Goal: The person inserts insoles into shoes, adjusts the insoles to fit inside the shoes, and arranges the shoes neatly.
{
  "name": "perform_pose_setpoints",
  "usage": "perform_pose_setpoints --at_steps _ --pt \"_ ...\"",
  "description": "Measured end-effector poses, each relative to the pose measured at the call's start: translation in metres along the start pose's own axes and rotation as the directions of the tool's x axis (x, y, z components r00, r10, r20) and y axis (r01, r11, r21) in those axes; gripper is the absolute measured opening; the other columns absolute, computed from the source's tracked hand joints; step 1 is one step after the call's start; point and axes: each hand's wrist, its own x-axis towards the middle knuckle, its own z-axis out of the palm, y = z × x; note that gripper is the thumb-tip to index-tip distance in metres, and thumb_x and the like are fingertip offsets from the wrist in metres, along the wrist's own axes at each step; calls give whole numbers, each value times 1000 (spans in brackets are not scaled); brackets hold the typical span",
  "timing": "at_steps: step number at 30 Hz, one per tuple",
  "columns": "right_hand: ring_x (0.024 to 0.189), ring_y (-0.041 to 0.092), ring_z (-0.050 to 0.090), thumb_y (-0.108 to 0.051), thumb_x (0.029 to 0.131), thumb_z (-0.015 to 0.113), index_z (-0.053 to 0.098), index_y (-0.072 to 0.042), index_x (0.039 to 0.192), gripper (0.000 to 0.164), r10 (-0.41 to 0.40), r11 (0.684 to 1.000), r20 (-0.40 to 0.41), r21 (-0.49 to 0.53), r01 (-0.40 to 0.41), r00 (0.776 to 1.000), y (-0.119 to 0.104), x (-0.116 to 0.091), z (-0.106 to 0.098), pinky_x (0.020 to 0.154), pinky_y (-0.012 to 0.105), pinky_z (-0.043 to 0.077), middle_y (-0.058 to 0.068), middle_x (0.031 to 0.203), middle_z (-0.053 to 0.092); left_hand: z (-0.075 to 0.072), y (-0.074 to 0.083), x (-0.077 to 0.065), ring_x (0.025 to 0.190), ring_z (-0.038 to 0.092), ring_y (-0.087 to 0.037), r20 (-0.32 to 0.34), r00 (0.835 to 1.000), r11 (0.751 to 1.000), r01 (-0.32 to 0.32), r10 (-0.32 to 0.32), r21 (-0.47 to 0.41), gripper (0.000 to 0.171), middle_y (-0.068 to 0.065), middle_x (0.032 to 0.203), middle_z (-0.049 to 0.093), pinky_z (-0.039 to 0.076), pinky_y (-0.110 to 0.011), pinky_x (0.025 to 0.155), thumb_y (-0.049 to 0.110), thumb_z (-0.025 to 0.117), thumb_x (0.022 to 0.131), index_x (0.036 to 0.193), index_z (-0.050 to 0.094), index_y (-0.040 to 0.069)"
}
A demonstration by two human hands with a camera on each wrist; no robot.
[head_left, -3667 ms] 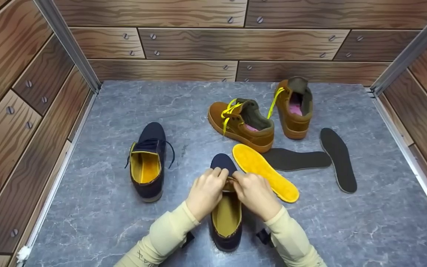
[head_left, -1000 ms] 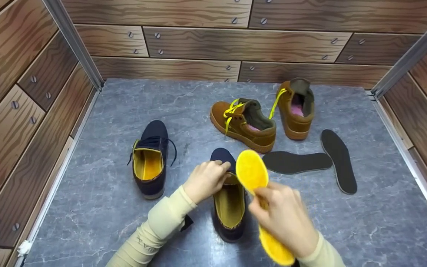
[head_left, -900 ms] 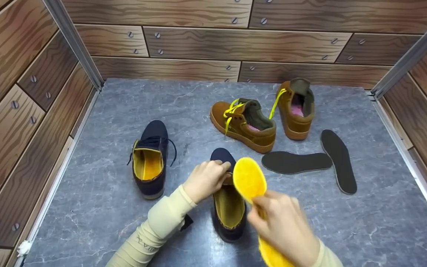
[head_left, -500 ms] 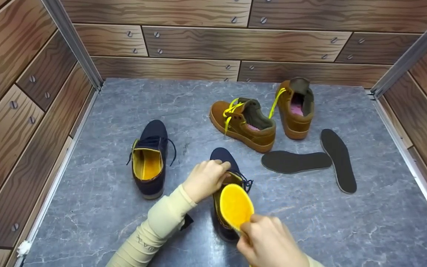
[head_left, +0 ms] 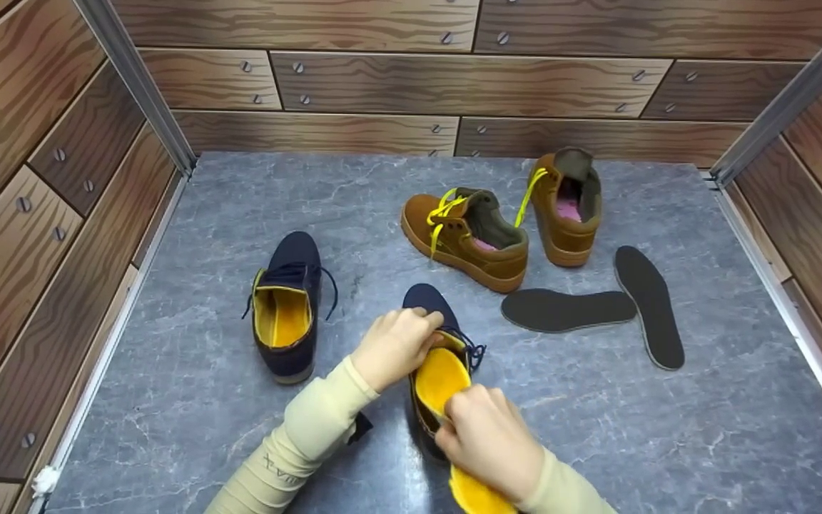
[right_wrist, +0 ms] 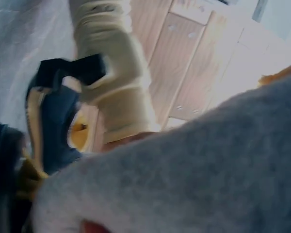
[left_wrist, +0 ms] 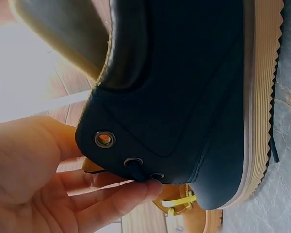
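A navy shoe (head_left: 422,297) with a tan lining points away from me in the middle. My left hand (head_left: 395,348) holds its upper by the tongue; in the left wrist view, fingers curl at the eyelet flap of the shoe (left_wrist: 194,102). A yellow fuzzy insole (head_left: 442,380) is gripped around its middle by my right hand (head_left: 491,437). Its front end sits at the shoe's opening, tilted, while its heel end sticks out below the hand. The grey underside of the insole (right_wrist: 194,165) fills much of the right wrist view, hiding most of that hand.
Another navy shoe (head_left: 294,253), with a yellow insole inside, stands to the left. Two brown shoes, one nearer (head_left: 482,265) and one farther (head_left: 569,250), stand at the back right. Two dark insoles, one crosswise (head_left: 568,310) and one lengthwise (head_left: 650,307), lie right.
My right hand left the shoe's opening, picked up the yellow insole from the floor and brought it left to the shoe. The left hand has stayed at the tongue.
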Motion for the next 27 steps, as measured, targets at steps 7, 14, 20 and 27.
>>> perform_pose_setpoints --at_steps 7,14,20,27 --pt "41 14 42 -8 64 70 44 -19 48 32 -3 1000 2 -26 3 1000 -2 8 7 34 30 33 -3 52 43 1 0 1 58 64 -28 -7 1000 1000 -1 1 21 15 -6 72 60 52 -37 47 20 68 93 84 61 11" --pt "40 14 40 -8 62 70 44 -20 49 32 3 1000 60 -26 -1 998 -4 9 3 34 30 31 -6 52 40 0 0 2 59 64 -28 1 1000 999 -10 10 50 13 -6 73 61 53 -38 48 21 68 94 85 64 11" --pt "41 21 45 -5 60 67 44 -18 50 29 21 999 39 -30 -20 999 -3 21 10 34 33 33 -1 54 46 -2 1 3 62 64 -27 5 1000 999 -19 19 45 12 -5 73 61 52 -38 48 19 69 92 84 65 13" --pt "43 24 48 -3 59 68 50 -13 55 22 18 1000 96 -8 -18 995 0 32 13 35 36 36 4 57 52 0 1 3 61 63 -25 7 1000 999 -16 16 49 10 -5 75 61 52 -37 48 19 69 92 84 66 13"
